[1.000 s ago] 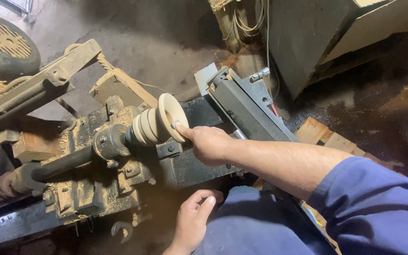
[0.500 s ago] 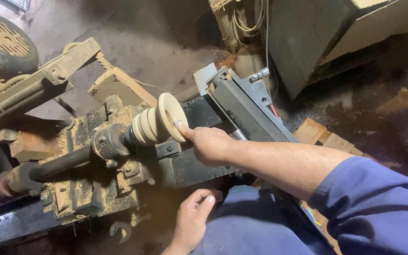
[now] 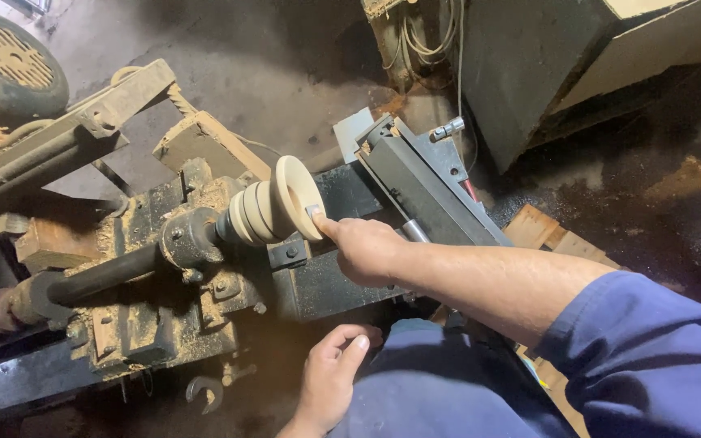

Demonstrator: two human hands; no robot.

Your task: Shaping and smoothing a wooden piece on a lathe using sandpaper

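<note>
The right hand [image 3: 367, 247] reaches across to a pale turned wooden piece [image 3: 273, 207] mounted on the spindle of a dusty wood lathe [image 3: 156, 276]; its fingers are curled into a loose fist with only the forefinger tip extended, touching the lower rim of the flared, bowl-like face, so nothing is gripped; I judge the light single-finger touch suits feeling the surface of the rim rather than holding it, since the lathe chuck carries the piece; the wood sits directly at the fingertip, stepped rings running away from the finger toward the chuck [image 3: 192, 239]; just below the fingertip stands a dark tool rest post [image 3: 290, 253], and behind the knuckles lies a grey metal slide block [image 3: 427, 182] with a bolt on top; the left hand [image 3: 330, 381] rests below the right wrist against a blue trouser leg, fingers half curled and holding nothing, probably parked there for balance; near its fingertips a spanner [image 3: 204, 392] lies beside the machine base; sawdust coats the lathe bed; compared with half a second ago, the right forefinger sits much the same on the rim, the hand barely shifted, and the left hand keeps its place on the leg
</note>
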